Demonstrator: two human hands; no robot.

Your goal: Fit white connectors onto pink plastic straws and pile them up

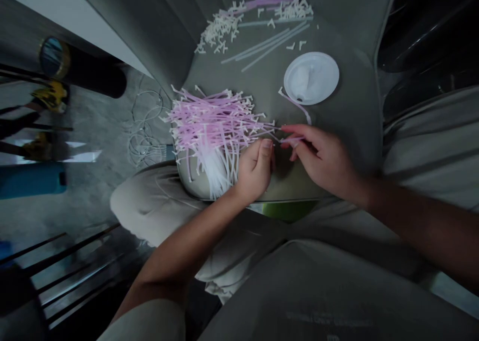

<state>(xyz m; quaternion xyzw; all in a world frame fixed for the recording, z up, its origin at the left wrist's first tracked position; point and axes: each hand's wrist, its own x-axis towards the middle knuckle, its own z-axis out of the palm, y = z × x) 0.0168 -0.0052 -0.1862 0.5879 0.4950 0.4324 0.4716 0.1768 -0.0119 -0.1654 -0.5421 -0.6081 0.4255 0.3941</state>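
Right hand (318, 159) pinches a pink plastic strip (292, 139) in its fingertips, long axis running 9-to-3 o'clock. Pile of pink-and-white strips (213, 129) lies at 9 o'clock from it; left hand (255, 171), curled, sits nearer the pile, grip unclear.

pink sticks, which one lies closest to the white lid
The thin curved stick right by the white lid; the others lie farther off, most in the big pile.
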